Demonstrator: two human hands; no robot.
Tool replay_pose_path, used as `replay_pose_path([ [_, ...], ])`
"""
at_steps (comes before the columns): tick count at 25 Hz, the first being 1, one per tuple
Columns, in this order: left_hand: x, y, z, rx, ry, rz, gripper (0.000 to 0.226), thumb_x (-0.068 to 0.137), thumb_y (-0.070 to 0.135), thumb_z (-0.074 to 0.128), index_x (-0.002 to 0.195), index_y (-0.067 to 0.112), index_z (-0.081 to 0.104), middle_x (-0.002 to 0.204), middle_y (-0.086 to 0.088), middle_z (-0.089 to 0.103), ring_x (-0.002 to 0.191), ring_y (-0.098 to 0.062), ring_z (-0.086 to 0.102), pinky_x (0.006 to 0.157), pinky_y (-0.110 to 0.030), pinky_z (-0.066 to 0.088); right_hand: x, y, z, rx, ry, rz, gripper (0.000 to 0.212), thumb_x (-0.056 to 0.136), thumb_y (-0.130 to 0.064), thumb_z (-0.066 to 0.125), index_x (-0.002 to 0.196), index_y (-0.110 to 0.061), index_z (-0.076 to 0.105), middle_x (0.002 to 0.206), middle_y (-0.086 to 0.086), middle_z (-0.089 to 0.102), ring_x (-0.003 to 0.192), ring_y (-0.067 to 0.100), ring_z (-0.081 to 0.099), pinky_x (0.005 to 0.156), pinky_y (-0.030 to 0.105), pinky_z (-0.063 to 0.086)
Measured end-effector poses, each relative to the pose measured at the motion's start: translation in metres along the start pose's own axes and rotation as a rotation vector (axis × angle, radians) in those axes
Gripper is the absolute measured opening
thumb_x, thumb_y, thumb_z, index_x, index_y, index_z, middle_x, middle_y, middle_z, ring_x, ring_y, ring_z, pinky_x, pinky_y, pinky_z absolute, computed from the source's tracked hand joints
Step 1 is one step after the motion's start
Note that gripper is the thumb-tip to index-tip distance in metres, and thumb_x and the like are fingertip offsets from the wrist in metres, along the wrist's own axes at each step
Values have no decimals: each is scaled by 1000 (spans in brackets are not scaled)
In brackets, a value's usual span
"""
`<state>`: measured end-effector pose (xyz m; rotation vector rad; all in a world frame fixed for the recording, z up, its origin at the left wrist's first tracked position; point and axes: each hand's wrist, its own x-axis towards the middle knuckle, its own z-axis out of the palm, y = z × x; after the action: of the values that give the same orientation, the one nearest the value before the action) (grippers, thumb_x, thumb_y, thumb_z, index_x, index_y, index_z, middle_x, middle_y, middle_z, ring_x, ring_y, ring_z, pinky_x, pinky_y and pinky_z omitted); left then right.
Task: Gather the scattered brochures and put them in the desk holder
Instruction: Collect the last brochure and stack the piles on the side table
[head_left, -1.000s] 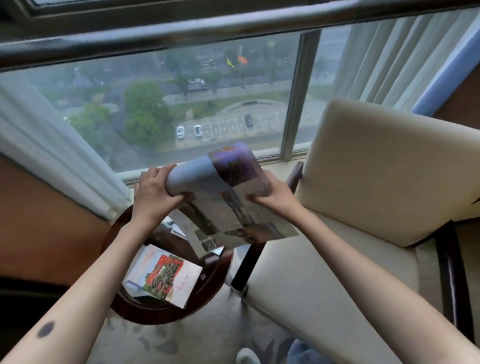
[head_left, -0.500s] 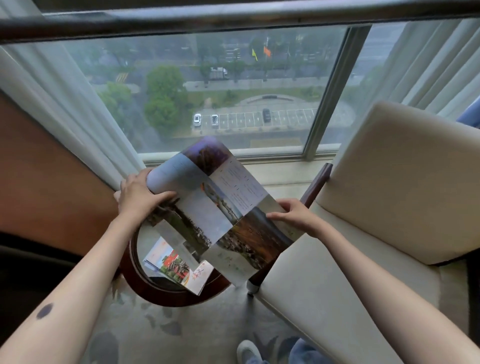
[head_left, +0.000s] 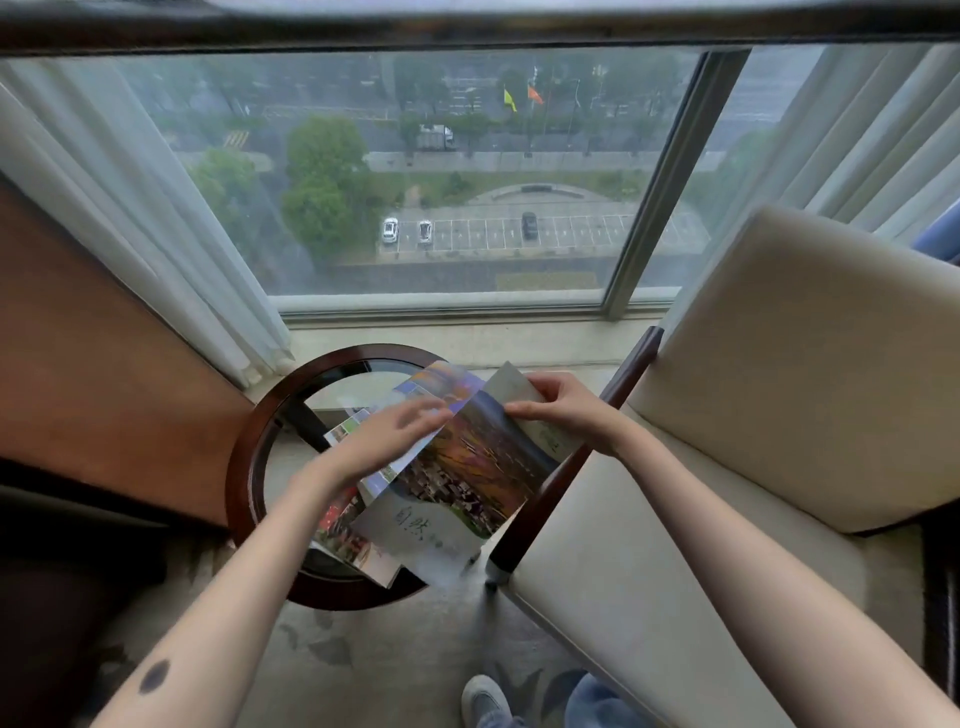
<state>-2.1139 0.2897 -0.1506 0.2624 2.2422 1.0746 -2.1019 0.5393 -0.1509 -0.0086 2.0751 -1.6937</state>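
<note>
A large fold-out brochure (head_left: 467, 467) with landscape photos lies partly folded over the round glass side table (head_left: 244, 467). My right hand (head_left: 561, 410) pinches its upper right panel at the fold. My left hand (head_left: 384, 441), blurred, lies with fingers stretched flat across the brochure's left panels. Another brochure (head_left: 348, 540) with a red picture lies on the table, mostly covered by the large one. No desk holder is in view.
A cream armchair (head_left: 753, 415) with dark wooden arms stands right of the table, touching its edge. Behind is a wide window (head_left: 441, 182) with sheer curtains on both sides. A brown wall panel is at left. My shoe and jeans show at the bottom.
The brochure has come down from mid-air onto the table and folded narrower. My left hand let go of its left edge and now presses flat on it; my right hand moved up to the top panel.
</note>
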Motion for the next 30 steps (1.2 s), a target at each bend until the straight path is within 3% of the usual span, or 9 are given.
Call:
replay_pose_path([
  [2, -5, 1, 18, 9, -50, 55, 35, 72, 64, 62, 105, 56, 52, 115, 29, 55, 99, 12, 52, 86, -14, 42, 1, 6, 6, -2, 14, -5, 17, 85, -21, 66, 101, -15, 67, 94, 0, 66, 83, 11, 61, 71, 22, 47],
  [6, -2, -22, 42, 35, 140, 85, 20, 81, 25, 69, 99, 33, 65, 98, 5, 72, 91, -7, 65, 87, -31, 51, 0, 25, 14, -11, 3, 12, 10, 84, -23, 67, 94, -22, 67, 89, -7, 68, 79, 1, 64, 67, 11, 49],
  [8, -7, -40, 52, -5, 246, 72, 18, 81, 13, 68, 95, 25, 69, 92, 2, 73, 89, -12, 66, 84, -32, 49, 4, 43, 18, -21, 150, 48, 12, 88, -30, 61, 95, -21, 65, 94, -4, 67, 88, 9, 63, 73, 14, 48],
  [11, -25, -70, 63, -63, 286, 78, 23, 79, 8, 70, 88, 29, 72, 78, 25, 70, 81, 6, 63, 77, -19, 48, 15, 67, 19, 38, 394, 237, 29, 96, -36, 44, 104, -13, 59, 106, 7, 63, 94, 16, 59, 80, 25, 44],
  [15, -42, -97, 71, -147, 275, 71, 41, 78, -3, 68, 83, 38, 70, 78, 26, 71, 77, 6, 64, 73, -15, 49, 37, 83, 32, 25, 295, 449, 38, 95, -38, 46, 115, -6, 54, 120, 17, 59, 113, 29, 56, 94, 41, 46],
  [19, -52, -119, 78, -239, 316, 5, 37, 76, -7, 68, 83, 30, 72, 87, 7, 73, 81, 7, 65, 77, -11, 49, 47, 95, 63, -11, 74, 525, 41, 93, -32, 50, 122, -4, 55, 106, 7, 58, 87, 16, 55, 77, 29, 43],
  [23, -56, -139, 78, -180, 448, -13, 42, 68, -14, 70, 81, 26, 70, 90, 0, 69, 91, -11, 64, 85, -28, 45, 44, 96, 84, 60, 52, 292, 28, 90, -8, 54, 116, 0, 61, 106, 12, 64, 86, 13, 59, 78, 23, 49],
  [26, -50, -143, 76, 58, 630, 55, 56, 62, -9, 74, 105, 25, 63, 110, -4, 63, 110, -26, 55, 99, -41, 41, 39, 88, 94, -10, -1, 114, 20, 87, -1, 56, 105, 0, 66, 100, 10, 67, 90, 13, 57, 86, 28, 45],
  [30, -38, -132, 74, 157, 721, 36, 98, 63, 14, 81, 144, 22, 26, 148, -8, 30, 135, -18, 24, 112, -41, 20, 31, 74, 105, -102, -106, -20, 19, 89, -3, 53, 99, -8, 69, 92, -4, 66, 86, 5, 58, 82, 19, 44],
])
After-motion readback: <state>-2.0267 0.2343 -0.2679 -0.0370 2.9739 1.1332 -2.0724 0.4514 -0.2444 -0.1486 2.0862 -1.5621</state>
